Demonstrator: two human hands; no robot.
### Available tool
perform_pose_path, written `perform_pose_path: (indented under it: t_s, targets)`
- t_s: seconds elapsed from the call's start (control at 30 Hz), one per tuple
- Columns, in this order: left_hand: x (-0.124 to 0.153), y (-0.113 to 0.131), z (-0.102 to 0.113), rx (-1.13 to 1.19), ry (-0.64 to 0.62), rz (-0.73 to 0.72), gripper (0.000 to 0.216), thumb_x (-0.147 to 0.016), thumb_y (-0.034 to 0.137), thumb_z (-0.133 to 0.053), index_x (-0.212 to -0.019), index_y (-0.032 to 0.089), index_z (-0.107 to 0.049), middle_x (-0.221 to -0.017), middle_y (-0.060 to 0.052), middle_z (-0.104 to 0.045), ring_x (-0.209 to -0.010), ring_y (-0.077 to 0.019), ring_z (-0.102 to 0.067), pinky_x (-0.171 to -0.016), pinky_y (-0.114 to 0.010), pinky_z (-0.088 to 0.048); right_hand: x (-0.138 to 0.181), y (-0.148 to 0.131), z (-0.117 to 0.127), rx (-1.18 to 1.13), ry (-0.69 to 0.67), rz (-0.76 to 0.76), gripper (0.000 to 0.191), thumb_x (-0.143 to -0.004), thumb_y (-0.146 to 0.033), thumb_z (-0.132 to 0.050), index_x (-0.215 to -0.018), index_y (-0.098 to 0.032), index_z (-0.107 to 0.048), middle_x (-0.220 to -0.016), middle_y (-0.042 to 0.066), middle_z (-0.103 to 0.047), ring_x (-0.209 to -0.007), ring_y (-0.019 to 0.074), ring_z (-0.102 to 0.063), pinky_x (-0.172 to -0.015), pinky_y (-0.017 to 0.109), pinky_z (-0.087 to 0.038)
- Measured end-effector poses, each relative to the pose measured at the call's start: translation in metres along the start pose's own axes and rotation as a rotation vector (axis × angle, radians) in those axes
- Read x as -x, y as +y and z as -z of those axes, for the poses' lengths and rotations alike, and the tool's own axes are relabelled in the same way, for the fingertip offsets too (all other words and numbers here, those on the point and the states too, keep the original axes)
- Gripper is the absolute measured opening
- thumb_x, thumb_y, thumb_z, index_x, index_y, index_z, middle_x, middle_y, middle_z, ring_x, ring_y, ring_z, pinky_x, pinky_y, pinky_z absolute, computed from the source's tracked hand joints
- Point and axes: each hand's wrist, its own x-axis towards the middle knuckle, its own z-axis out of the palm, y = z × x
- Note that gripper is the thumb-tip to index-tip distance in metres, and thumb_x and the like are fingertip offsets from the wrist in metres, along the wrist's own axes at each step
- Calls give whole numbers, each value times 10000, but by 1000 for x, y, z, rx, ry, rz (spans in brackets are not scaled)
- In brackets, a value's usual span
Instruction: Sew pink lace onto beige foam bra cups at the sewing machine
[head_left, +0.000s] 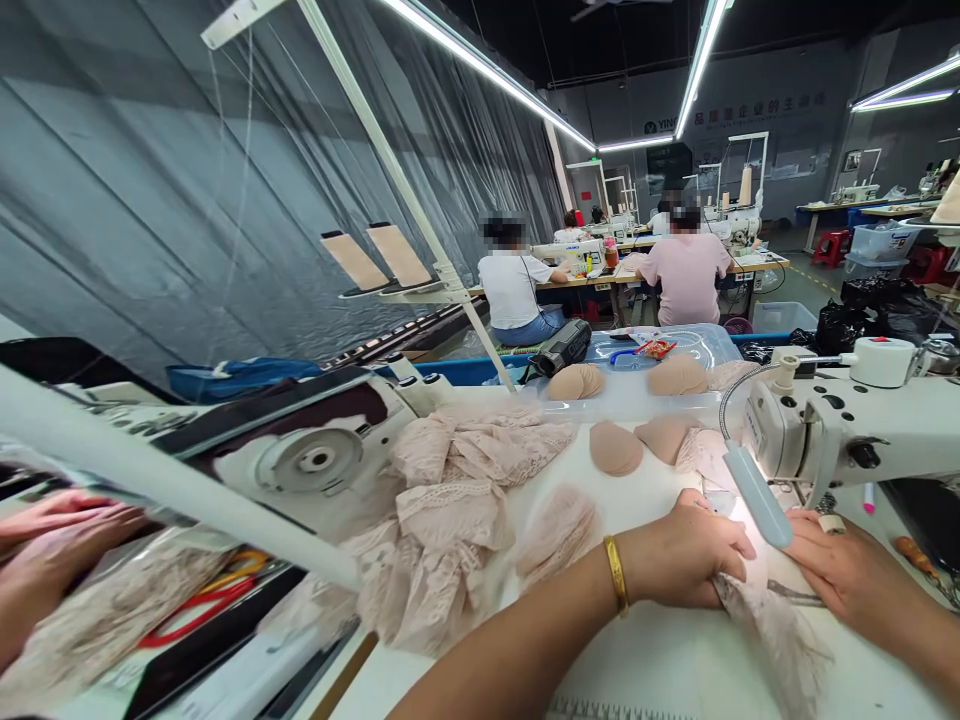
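My left hand (688,552), with a gold bangle at the wrist, is closed on a piece of beige lace fabric (780,635) whose loose end hangs toward me. My right hand (844,565) lies fairly flat on the right side of the same work, beside the needle area of a white sewing machine (892,425). A grey lamp head (757,495) lights the cloth between both hands and hides some fingertips. Beige moulded bra cups (616,448) lie beyond my left hand. Crumpled lace pieces (454,515) are heaped to its left.
A thread stand with two cones (400,255) rises at left. Behind the work is a clear plastic tray (667,345). At far left, another person's hands (64,540) rest near red-handled scissors (199,610). Two seated people work ahead. An orange-handled tool (915,555) lies at right.
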Motion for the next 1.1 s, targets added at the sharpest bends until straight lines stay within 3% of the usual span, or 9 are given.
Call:
perform_pose_path:
  t_s: [0.1, 0.23, 0.4, 0.6, 0.77, 0.87, 1.03, 1.1]
  targets:
    - [-1, -1, 2, -47, 6, 4, 202, -770, 189, -790, -642, 190, -633, -1104, -30, -799, -862, -200, -675, -871, -395, -309, 1, -1, 1, 1, 1, 8, 418, -1069, -119, -406, -1321, -327, -667, -1124, 39, -761, -1074, 255, -669, -895, 394, -546]
    - [-3, 0, 6, -89, -14, 18, 236, -783, 146, -760, -622, 179, -590, -1037, -8, -810, -857, -187, -677, -871, -385, -300, 3, -2, 5, -14, -23, 31, 334, -1076, -133, -443, -1234, -299, -685, -1090, 36, -757, -1011, 239, -675, -848, 368, -550]
    - [-6, 0, 8, -192, -63, 15, 164, -845, 90, -685, -725, 189, -635, -1056, 29, -815, -922, -183, -686, -851, -369, -297, 4, -7, 12, -71, -36, 193, 324, -1074, -166, -510, -1353, -286, -622, -1184, 53, -756, -1031, 227, -675, -848, 348, -555]
    - [-7, -3, 5, -386, -79, 10, 188, -769, 65, -703, -684, 178, -578, -779, 35, -721, -787, -172, -603, -836, -386, -282, 1, -20, 21, -199, -159, 208, 239, -1102, -183, -495, -1253, -291, -647, -1226, 41, -725, -1020, 203, -641, -876, 350, -536]
    - [-10, -7, -2, -510, -53, -21, 190, -707, 9, -649, -681, 181, -573, -709, 32, -655, -702, -162, -518, -833, -411, -280, 2, -18, 21, -118, -83, 192, 271, -1088, -190, -527, -1306, -302, -644, -1155, 24, -757, -984, 191, -666, -872, 332, -523]
    - [-11, -7, -8, -584, -1, -62, 203, -749, -4, -609, -682, 182, -564, -699, 36, -633, -660, -151, -478, -841, -426, -287, 3, -14, 20, -84, -41, 153, 311, -1070, -185, -549, -1338, -314, -639, -1101, 13, -761, -949, 189, -674, -839, 316, -521]
    - [-12, -8, -18, -705, 110, -110, 234, -852, -23, -577, -747, 184, -602, -743, 28, -631, -715, -155, -515, -870, -433, -308, 3, -11, 18, -29, -3, 65, 218, -1046, -172, -504, -1032, -289, -687, -938, 5, -737, -838, 204, -665, -755, 317, -528]
    - [-12, -8, -21, -738, 122, -114, 231, -868, -16, -586, -750, 182, -610, -742, 19, -626, -719, -154, -517, -863, -429, -323, 4, -10, 16, 10, 40, 36, 241, -1033, -166, -473, -993, -286, -678, -941, 11, -747, -821, 210, -673, -753, 330, -540]
